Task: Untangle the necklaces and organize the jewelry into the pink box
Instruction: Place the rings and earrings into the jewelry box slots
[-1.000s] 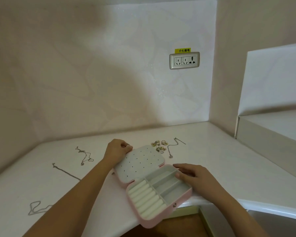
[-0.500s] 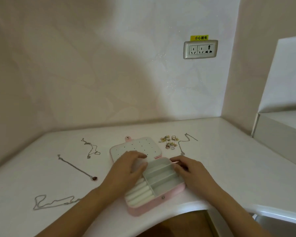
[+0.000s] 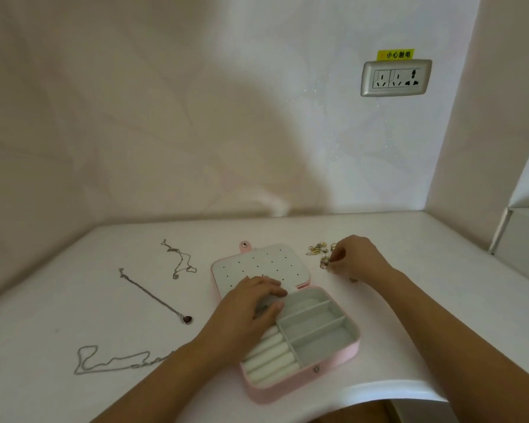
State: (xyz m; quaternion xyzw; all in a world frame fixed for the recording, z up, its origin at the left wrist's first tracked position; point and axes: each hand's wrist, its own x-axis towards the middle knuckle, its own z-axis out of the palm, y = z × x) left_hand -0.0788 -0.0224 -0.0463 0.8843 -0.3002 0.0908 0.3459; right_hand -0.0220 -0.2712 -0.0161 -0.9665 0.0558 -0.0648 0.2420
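I count one white table [image 3: 440,315], one pink box [image 3: 333,366] open near its front edge, three silver necklaces lying apart to the box's left, the middle necklace [image 3: 153,296] with a dark pendant, and one cluster of small gold pieces [image 3: 316,250] just right of the lid. My left hand [image 3: 251,303] rests flat, fingers straight, over the box's white rolls. My right hand [image 3: 358,259] pinches a piece at the cluster's near edge. The lid is white and dotted with holes, and the base has three grey compartments
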